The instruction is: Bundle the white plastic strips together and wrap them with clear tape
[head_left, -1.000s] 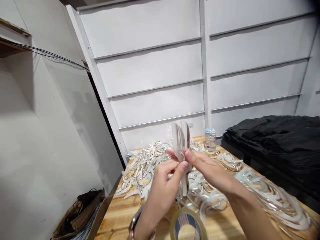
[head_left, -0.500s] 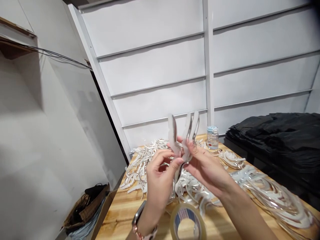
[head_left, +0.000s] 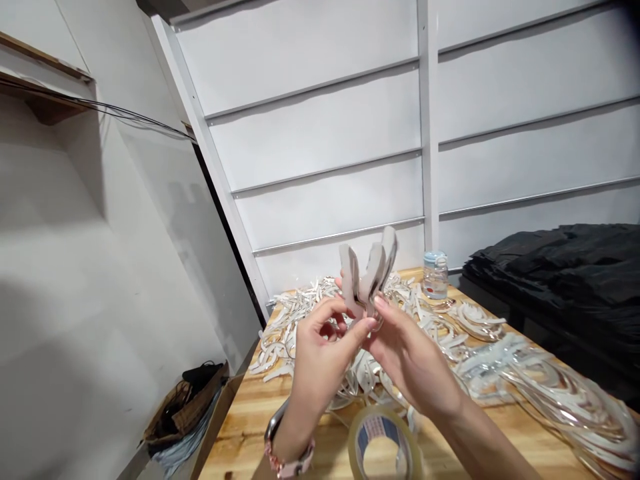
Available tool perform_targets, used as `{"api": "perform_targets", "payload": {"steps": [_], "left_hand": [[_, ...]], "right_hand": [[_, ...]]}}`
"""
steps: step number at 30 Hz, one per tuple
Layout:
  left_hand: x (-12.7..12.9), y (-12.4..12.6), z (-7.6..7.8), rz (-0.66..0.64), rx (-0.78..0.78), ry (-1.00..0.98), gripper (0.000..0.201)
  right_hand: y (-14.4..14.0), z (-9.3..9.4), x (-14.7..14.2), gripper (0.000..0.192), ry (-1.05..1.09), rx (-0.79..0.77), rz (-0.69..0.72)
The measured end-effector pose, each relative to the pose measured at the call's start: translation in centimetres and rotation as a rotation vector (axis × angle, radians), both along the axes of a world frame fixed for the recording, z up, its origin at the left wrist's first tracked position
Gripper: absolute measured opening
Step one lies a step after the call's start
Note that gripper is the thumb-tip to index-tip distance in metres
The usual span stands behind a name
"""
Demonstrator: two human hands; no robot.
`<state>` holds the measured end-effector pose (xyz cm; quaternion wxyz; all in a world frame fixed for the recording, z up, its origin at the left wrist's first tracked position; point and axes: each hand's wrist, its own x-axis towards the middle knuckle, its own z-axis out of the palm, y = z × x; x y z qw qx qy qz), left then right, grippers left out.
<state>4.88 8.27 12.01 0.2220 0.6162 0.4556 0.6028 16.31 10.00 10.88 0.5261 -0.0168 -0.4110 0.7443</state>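
I hold a small bundle of curved white strips (head_left: 369,273) upright above the wooden table (head_left: 250,427). My left hand (head_left: 320,363) pinches the bundle's lower end from the left with thumb and fingers. My right hand (head_left: 407,360) grips the same lower end from the right. The strips fan apart at the top into two or three prongs. A watch with a pink band sits on my left wrist.
A heap of similar white strips (head_left: 295,327) covers the table's far side. Shiny clear curved pieces (head_left: 555,393) lie at the right. A roll of clear tape (head_left: 383,450) stands near me. A small plastic bottle (head_left: 434,275) and stacked black material (head_left: 560,267) sit behind.
Both hands lifted the bundle slightly and turned it; the strips spread wider at the top. The view shifted left a little.
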Motion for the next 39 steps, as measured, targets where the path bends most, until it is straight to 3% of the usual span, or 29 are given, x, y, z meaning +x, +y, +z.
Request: {"api": "perform_targets", "payload": {"steps": [5, 10, 15, 20, 25, 32, 39], "left_hand": [[-0.5, 0.5, -0.3, -0.104, -0.068, -0.043, 0.021], [-0.6, 1.0, -0.2, -0.156, -0.106, -0.062, 0.023], [-0.5, 1.2, -0.6, -0.201, -0.205, -0.065, 0.025], [-0.6, 1.5, -1.0, -0.174, -0.155, -0.133, 0.025], [-0.9, 1.8, -1.1, -0.186, -0.142, -0.07, 0.024], [-0.7, 2.1, -1.0, -0.304, -0.135, -0.083, 0.019], [-0.1, 2.4, -1.1, -0.274, -0.133, -0.187, 0.025]], "right_hand": [[0.7, -0.3, 0.7, 0.034, -0.063, 0.086, 0.078], [1.3, -0.1, 1.7, 0.038, -0.206, 0.041, 0.167], [1.4, 0.2, 2.3, 0.04, -0.176, 0.04, 0.26], [1.7, -0.2, 2.7, 0.041, -0.279, 0.014, 0.126], [2.3, -0.8, 2.9, 0.035, -0.412, 0.047, 0.033], [2.0, -0.6, 2.7, 0.038, -0.337, 0.097, 0.089], [1.7, 0.7, 3.3, 0.055, -0.574, 0.223, -0.046]]}}
